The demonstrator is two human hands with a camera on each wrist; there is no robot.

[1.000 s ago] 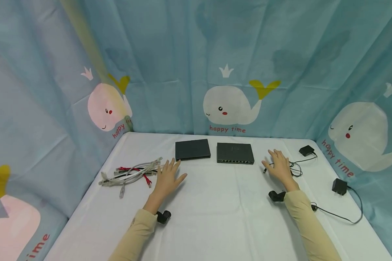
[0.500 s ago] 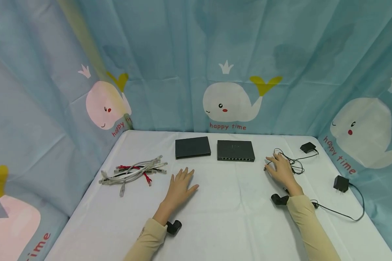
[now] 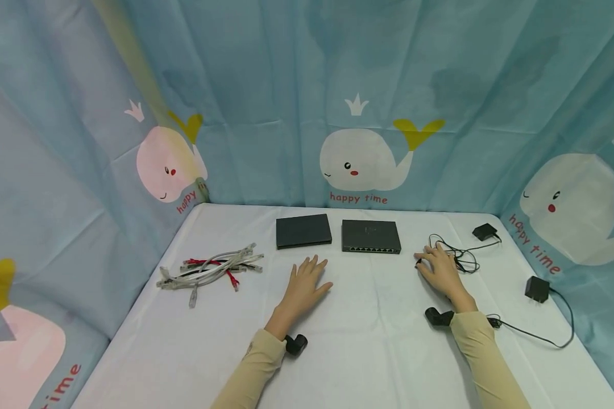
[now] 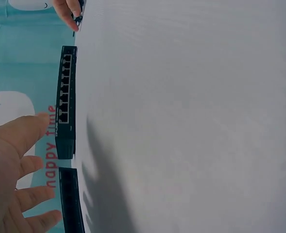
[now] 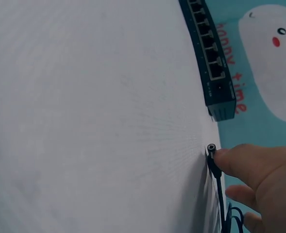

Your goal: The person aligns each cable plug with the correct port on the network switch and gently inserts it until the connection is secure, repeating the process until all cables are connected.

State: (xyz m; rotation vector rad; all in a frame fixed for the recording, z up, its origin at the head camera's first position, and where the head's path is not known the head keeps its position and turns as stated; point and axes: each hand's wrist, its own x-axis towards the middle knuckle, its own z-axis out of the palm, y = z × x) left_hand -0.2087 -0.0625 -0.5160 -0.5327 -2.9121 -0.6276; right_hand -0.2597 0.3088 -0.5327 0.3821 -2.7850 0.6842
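- Two hands lie on the white table (image 3: 348,352), both in pale sleeves with a small black camera at each wrist.
- Left hand (image 3: 307,281): flat, fingers straight and spread, holding nothing. It has slid rightward and forward from beside the bundle of network cables (image 3: 210,270) and now rests just short of the gap between the two black boxes, so the cables are left behind.
- Right hand (image 3: 440,270): it has drawn slightly back and curled onto the black power cord (image 3: 460,258); the right wrist view shows a fingertip (image 5: 230,160) touching the cord's barrel plug (image 5: 211,148), though a full pinch is hard to confirm.
- Farther off stand the plain black box (image 3: 303,230) and the network switch (image 3: 370,237), ports facing the person; the plug lies near the switch, apart from it.
- Judging from this, work seems to shift toward the switch and its power lead.
- Farthest right lie two power adapters (image 3: 536,288).
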